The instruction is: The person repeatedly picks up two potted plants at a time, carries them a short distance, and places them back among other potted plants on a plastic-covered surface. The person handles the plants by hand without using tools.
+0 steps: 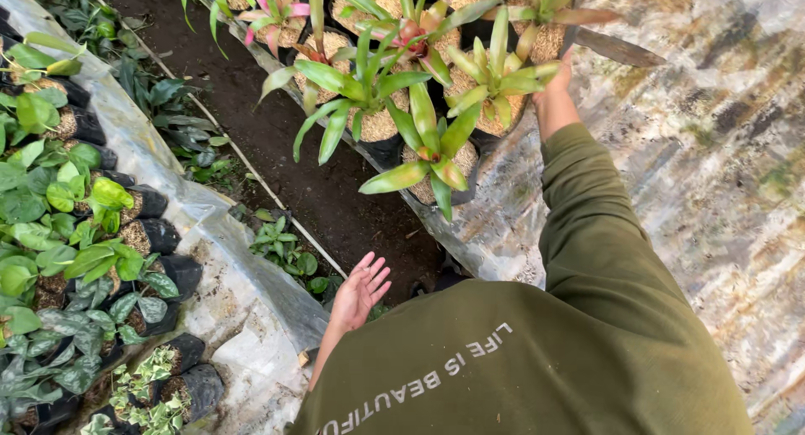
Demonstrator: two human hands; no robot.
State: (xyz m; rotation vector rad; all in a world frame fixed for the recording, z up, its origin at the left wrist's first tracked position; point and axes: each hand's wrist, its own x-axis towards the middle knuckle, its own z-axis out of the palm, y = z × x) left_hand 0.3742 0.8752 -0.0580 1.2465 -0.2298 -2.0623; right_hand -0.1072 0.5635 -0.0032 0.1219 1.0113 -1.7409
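Observation:
My right hand [557, 87] reaches forward in an olive green sleeve to a cluster of potted bromeliads [495, 78]. It seems closed on the handle of a dark flat blade [616, 47] that sticks out to the right; leaves partly hide the fingers. The nearest bromeliad [432, 154], with green and reddish leaves, stands in a black pot at the edge of a plastic sheet. My left hand [360, 291] hangs lower down over the dark soil strip [277, 125], palm up, fingers spread, holding nothing.
Leafy green plants in black grow bags [159, 234] line the left side on a plastic sheet [210, 217]. A thin cord [251, 171] runs along the soil. Pink-tinged bromeliads [277, 15] stand farther back. Worn plastic sheeting [713, 166] covers the ground on the right.

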